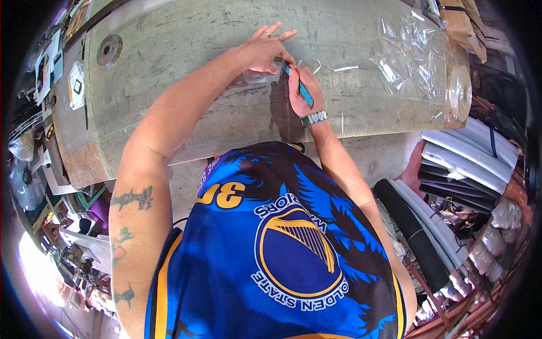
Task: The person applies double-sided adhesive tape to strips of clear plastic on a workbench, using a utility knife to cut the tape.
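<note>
My right hand (305, 90) is closed around a slim blue utility knife (305, 93), its front end pointing away from me toward my left hand. The tip is too small to make out. My left hand (267, 50) has its fingers spread, with a ring on one of them. Its thumb and index finger rest on a small sheet of clear plastic (261, 77) lying flat on the worn grey table (192, 51). Both hands are close together, the left index fingertip almost at the front of the knife.
Crumpled clear plastic film (398, 51) covers the table's right side, beside a roll of clear tape (460, 85). A round metal disc (109, 50) lies at the far left. Rolls of material (468, 155) are stacked below the right edge. A cardboard box (463, 25) stands at the back right.
</note>
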The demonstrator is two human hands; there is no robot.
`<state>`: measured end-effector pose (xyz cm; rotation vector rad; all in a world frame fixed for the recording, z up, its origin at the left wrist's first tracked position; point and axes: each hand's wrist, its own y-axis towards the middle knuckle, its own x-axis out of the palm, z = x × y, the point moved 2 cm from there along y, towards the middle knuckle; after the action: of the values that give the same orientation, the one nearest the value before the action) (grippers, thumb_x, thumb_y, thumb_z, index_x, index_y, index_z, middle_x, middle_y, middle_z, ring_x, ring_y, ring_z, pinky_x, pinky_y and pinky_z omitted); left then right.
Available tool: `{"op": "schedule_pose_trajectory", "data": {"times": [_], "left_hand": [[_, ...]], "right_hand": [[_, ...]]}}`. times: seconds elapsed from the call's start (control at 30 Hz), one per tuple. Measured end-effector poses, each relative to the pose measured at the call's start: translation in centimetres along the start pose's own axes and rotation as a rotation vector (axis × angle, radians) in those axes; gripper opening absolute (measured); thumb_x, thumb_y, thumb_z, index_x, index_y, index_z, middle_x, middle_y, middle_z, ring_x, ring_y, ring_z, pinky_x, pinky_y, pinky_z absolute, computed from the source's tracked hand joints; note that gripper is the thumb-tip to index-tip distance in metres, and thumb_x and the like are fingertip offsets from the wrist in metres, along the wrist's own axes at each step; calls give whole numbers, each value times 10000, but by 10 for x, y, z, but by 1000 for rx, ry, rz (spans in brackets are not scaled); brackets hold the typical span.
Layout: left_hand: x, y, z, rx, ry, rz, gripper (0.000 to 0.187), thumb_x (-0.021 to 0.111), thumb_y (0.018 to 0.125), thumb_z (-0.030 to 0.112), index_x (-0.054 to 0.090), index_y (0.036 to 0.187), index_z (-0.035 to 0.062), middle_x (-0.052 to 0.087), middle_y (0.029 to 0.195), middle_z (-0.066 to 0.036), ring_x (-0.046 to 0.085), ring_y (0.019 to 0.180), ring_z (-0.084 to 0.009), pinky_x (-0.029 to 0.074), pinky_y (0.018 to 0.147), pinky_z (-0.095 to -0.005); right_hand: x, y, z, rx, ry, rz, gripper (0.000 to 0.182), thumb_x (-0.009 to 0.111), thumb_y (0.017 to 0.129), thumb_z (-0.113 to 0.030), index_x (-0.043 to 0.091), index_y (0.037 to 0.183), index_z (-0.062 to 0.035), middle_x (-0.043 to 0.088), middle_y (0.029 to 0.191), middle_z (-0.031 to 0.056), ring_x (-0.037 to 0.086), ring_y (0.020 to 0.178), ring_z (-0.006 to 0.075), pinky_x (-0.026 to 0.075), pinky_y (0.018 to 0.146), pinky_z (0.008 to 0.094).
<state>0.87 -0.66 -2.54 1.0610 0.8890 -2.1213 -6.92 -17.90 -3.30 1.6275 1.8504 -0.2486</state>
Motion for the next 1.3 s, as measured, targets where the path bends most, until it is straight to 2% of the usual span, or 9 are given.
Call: {"op": "schedule_pose_trajectory", "data": {"times": [0.37, 0.53, 0.63, 0.7, 0.77, 0.9, 1.07, 1.17, 1.3], "left_hand": [[0, 0, 2, -29, -21, -10, 581, 871, 726, 167, 738, 1249, 383, 126, 1730, 54, 70, 1589, -348, 120, 1278, -580], [-5, -5, 6, -38, -30, -63, 688, 891, 686, 150, 698, 1296, 405, 102, 1733, 38, 32, 1593, -342, 98, 1284, -584], [0, -10, 8, -44, -22, -85, 811, 911, 651, 137, 640, 1359, 425, 81, 1735, 25, 16, 1592, -344, 86, 1289, -585], [2, -11, 6, -46, -1, -85, 879, 924, 627, 131, 608, 1390, 434, 74, 1734, 19, 10, 1591, -347, 91, 1291, -587], [7, -13, 7, -43, 24, -85, 925, 935, 607, 132, 588, 1408, 437, 72, 1734, 14, 6, 1590, -351, 104, 1291, -590], [6, -22, 22, -82, 61, -54, 894, 925, 636, 125, 591, 1406, 435, 131, 1726, -12, 66, 1584, -367, 140, 1290, -580], [23, -58, 38, -207, 87, 302, 838, 835, 797, 274, 444, 1535, 216, 372, 1632, -87, 303, 1525, -311, 268, 1258, -463], [35, -92, 49, -401, -24, 419, 791, 811, 827, 291, 456, 1526, 190, 415, 1597, -93, 327, 1509, -322, 276, 1250, -469], [38, -112, 64, -467, -22, 498, 574, 826, 805, 300, 627, 1318, 138, 572, 1346, -78, 503, 1293, -303, 418, 1100, -453]], "right_hand": [[-21, -25, -24, 29, -83, -154, 173, 599, 985, -141, 647, 1046, 13, 643, 911, 241, 639, 825, 466, 518, 729, 510], [-58, -43, -16, 53, -67, -386, 170, 574, 968, -106, 660, 1093, -30, 703, 983, 217, 684, 893, 420, 551, 789, 431], [-95, -14, -5, 149, 78, -159, 180, 602, 952, -130, 657, 1098, -39, 699, 955, 230, 686, 926, 404, 544, 810, 438], [-118, 18, -5, 382, -59, -111, 231, 642, 925, -154, 647, 1124, -36, 704, 987, 230, 674, 976, 422, 536, 850, 459], [-114, 41, 21, 336, -210, -78, 262, 661, 911, -166, 642, 1135, -32, 695, 1052, 232, 658, 1023, 431, 530, 880, 472], [-93, 54, 92, 177, -338, -99, 289, 679, 899, -169, 636, 1143, -21, 662, 1181, 239, 618, 1119, 443, 512, 933, 492], [-84, 36, 103, 58, -352, -117, 326, 726, 863, -149, 653, 1160, -37, 605, 1079, 197, 580, 1053, 412, 497, 912, 504], [-90, 33, 90, 13, -332, -125, 326, 722, 868, -159, 652, 1160, -34, 607, 1098, 198, 572, 1056, 415, 491, 913, 494], [-88, 31, 80, -62, -384, -101, 375, 713, 881, -218, 632, 1204, -45, 613, 1151, 197, 558, 1078, 417, 470, 925, 513]]}}
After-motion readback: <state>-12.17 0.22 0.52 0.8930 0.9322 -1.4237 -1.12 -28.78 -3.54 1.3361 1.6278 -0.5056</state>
